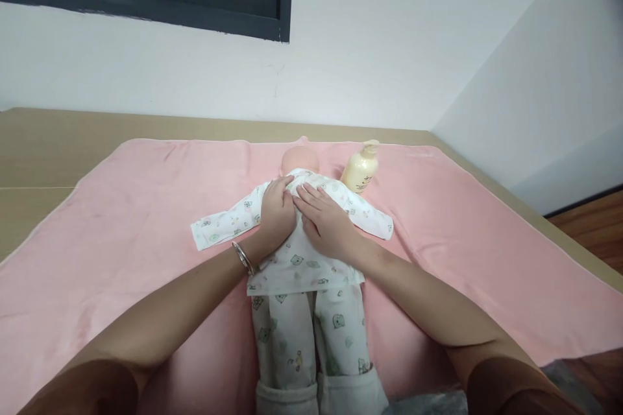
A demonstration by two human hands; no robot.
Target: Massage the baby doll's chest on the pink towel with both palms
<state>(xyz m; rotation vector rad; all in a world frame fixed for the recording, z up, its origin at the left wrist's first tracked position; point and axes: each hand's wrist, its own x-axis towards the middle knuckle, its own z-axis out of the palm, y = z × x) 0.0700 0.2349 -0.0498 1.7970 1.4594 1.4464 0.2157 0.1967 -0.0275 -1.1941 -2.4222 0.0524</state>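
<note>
My left hand [278, 211] and right hand [327, 220] lie flat and open, gripping nothing, on the patterned top of the doll [305, 253], which lies on the pink blanket [195, 311], its long axis running from its head, pointing away from me, to its legs nearest me.

Open to pass above the pink blanket [117, 227] at left of the frame, outside the doll's [306, 269] spread sleeve, and likewise at right. Blocked at centre by left hand [278, 211] and right hand [327, 222], with forearms slanting in from the lower corners. Obstructed right of upper centre by the pump bottle [360, 168], near the shoulder. Bounded above by the wall [360, 78].
</note>
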